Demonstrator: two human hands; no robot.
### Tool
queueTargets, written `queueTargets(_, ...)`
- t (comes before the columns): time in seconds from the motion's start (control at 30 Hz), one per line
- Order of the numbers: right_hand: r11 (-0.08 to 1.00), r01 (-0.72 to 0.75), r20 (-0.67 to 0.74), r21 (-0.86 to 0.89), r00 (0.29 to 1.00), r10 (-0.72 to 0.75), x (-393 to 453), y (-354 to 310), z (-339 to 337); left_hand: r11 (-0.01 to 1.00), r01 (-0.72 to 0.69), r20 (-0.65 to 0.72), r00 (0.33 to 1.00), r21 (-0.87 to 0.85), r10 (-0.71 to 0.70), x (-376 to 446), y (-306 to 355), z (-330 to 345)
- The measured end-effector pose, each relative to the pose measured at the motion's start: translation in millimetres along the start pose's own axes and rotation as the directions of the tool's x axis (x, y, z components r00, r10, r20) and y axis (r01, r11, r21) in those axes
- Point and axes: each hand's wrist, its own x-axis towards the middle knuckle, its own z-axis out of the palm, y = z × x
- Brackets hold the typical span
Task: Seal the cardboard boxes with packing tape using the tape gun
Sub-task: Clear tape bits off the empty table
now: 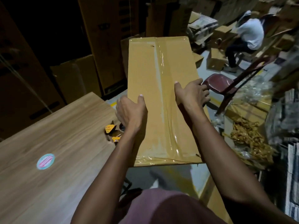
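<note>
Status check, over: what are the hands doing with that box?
Left hand and right hand grip the box by its sides. Tape runs along its top seam. Tape gun lies on the table, beside the left wrist.

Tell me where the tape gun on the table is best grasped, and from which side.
Probably from above and the table side. The tape gun lies on the wooden table near its edge, partly hidden behind the left hand holding the cardboard box. Its handle is not visible, so the exact grip point cannot be told.
</note>
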Motion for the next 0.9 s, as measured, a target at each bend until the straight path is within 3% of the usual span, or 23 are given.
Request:
queueTargets(0.17, 0.990, -0.128, -0.129, 0.059, 0.982, 0.135, 79, 18, 16, 0.999, 0.025, 0.041, 0.999, -0.046, -0.023, 10, 30, 82)
queueTargets(0.27, 0.981, -0.186, -0.193, 0.063, 0.962, 0.195, 127, 37, 28, 0.996, 0.083, 0.163, 0.984, -0.038, -0.076, 14, 45, 134)
queueTargets(0.4, 0.968, -0.249, -0.187, 0.032, 0.950, 0.251, 184, 80, 71, 0.958, 0.276, 0.357, 0.890, 0.072, -0.283, 24, 41, 214)
queueTargets(0.5, 0.960, -0.278, -0.094, -0.002, 0.956, 0.277, 222, 123, 118, 0.880, 0.449, 0.426, 0.773, 0.155, -0.470, 20, 23, 276)
queueTargets(0.6, 0.959, -0.276, 0.090, -0.068, 0.955, 0.282, 249, 174, 180, 0.764, 0.590, 0.382, 0.664, 0.262, -0.643, 16, -2, 337)
queueTargets(0.8, 0.951, -0.260, 0.388, -0.165, 0.869, 0.305, 306, 294, 314, 0.576, 0.730, 0.323, 0.480, 0.369, -0.816, 6, -104, 465)
queueTargets(0.9, 0.958, -0.234, 0.494, -0.163, 0.822, 0.285, 313, 351, 390, 0.456, 0.798, 0.177, 0.421, 0.394, -0.890, 1, -163, 521)
